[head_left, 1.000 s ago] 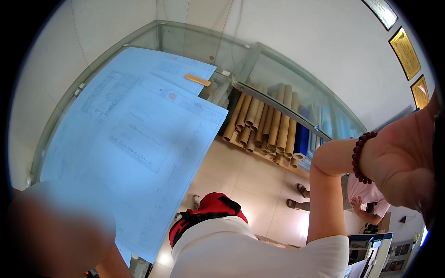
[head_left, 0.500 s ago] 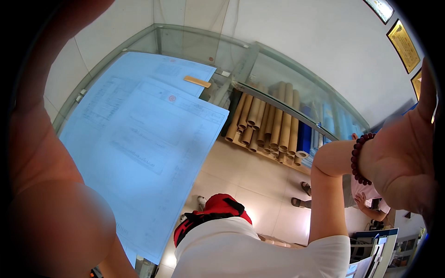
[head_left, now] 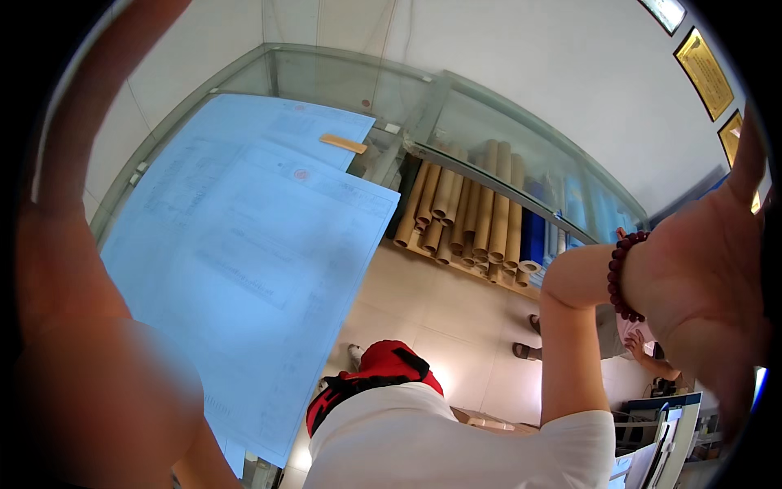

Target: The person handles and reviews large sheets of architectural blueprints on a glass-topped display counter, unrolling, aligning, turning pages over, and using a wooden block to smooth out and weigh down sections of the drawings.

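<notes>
My left hand (head_left: 61, 269) is raised very close at the left edge, one finger stretched up along the rim. Its lower part is blurred, and its fingertips are cut off. At the right edge, my right hand (head_left: 700, 273) is held up with the palm showing and a finger stretched upward, its tips out of view. A dark red bead bracelet (head_left: 617, 277) circles that wrist. I see nothing held in either hand. Beyond the left hand, large blue printed sheets (head_left: 269, 269) overlap on a glass-topped counter (head_left: 358, 81). A flat wooden strip (head_left: 343, 143) lies near their far edge.
Brown cardboard tubes (head_left: 481, 204) and a blue roll (head_left: 533, 236) are stacked under the glass counter. Right of my arm, another person's hand (head_left: 634, 342) and sandalled foot (head_left: 525, 351) show. Gold framed plaques (head_left: 704, 73) hang on the wall.
The view has shifted slightly. My right hand sits a little lower and farther left, and my left hand has moved slightly toward the left rim. The sheets and tubes stay in place.
</notes>
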### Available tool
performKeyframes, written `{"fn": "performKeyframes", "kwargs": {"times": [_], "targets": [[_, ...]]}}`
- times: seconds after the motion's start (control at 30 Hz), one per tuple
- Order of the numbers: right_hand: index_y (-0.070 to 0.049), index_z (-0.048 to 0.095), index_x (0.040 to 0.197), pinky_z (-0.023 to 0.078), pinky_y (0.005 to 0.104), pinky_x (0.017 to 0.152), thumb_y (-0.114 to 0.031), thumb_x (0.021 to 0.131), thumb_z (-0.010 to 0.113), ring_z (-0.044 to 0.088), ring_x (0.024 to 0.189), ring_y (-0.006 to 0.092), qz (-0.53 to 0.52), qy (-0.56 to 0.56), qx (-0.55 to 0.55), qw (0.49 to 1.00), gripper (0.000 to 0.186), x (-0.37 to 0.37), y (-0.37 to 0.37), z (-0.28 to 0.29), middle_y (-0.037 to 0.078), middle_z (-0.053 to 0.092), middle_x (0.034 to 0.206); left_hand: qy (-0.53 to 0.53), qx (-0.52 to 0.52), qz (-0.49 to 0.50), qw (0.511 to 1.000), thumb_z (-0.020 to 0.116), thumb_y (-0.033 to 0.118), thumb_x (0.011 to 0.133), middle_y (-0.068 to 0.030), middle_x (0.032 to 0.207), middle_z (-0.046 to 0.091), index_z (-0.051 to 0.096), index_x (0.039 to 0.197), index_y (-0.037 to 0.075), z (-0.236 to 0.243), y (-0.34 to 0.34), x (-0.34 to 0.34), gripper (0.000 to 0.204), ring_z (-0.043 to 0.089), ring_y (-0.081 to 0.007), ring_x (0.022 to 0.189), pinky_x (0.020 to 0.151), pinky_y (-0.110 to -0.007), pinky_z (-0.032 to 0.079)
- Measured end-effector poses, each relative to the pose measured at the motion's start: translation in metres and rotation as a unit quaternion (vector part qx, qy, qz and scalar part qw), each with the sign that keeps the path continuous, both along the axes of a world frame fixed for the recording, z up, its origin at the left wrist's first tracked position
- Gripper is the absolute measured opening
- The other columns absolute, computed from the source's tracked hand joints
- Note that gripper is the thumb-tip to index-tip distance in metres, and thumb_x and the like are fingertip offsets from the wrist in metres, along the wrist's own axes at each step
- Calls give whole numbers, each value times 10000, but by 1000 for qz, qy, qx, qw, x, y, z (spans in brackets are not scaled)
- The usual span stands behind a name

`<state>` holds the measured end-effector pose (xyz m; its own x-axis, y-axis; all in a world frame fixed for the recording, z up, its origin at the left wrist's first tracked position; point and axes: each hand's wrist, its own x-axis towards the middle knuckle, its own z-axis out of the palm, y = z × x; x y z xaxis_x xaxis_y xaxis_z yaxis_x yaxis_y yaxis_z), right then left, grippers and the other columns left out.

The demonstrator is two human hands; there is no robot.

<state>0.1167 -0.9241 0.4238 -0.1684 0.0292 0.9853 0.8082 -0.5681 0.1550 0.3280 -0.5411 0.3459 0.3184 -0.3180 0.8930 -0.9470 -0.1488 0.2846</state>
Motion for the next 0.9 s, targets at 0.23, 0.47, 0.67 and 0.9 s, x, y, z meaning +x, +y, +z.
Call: {"fn": "performKeyframes", "kwargs": {"times": [0.23, 0.47, 0.67, 0.9], "targets": [[-203, 456, 1119, 188, 468, 997, -374, 883, 413, 333, 1171, 194, 14, 100, 2, 995, 295, -20, 10, -51, 5, 491, 1103, 65, -42, -6, 997, 478, 429, 873, -248, 1365, 310, 247, 1358, 1, -53, -26, 23, 686, 332, -377, 1261, 993, -519, 317], [-76, 494, 1063, 383, 292, 835, -103, 779, 489, 462, 982, 183, -4, 535, 343, 772, 285, 29, -26, -189, 89, 526, 1108, 420, 94, 284, 857, 556, 181, 881, -179, 1341, 363, 337, 1324, 8, -364, 156, -14, 524, 387, -291, 1218, 968, -399, 384], [-20, 471, 1187, 462, 282, 734, -252, 869, 544, 558, 869, 179, -36, 838, 124, 531, 401, 76, -8, -448, 90, 591, 984, 349, 365, 507, 699, 577, 505, 774, -373, 1010, 517, 403, 1158, -179, -419, 249, -100, 803, 519, -457, 969, 827, -491, 449], [113, 252, 1304, 451, 348, 838, -364, 807, 622, 528, 1044, 300, -117, 718, 439, 527, 782, 142, -29, -536, 275, 434, 1240, 491, 348, 567, 563, 579, 427, 791, -305, 943, 555, 454, 1093, -164, -441, 275, -117, 676, 573, -383, 806, 662, -452, 495]]}}
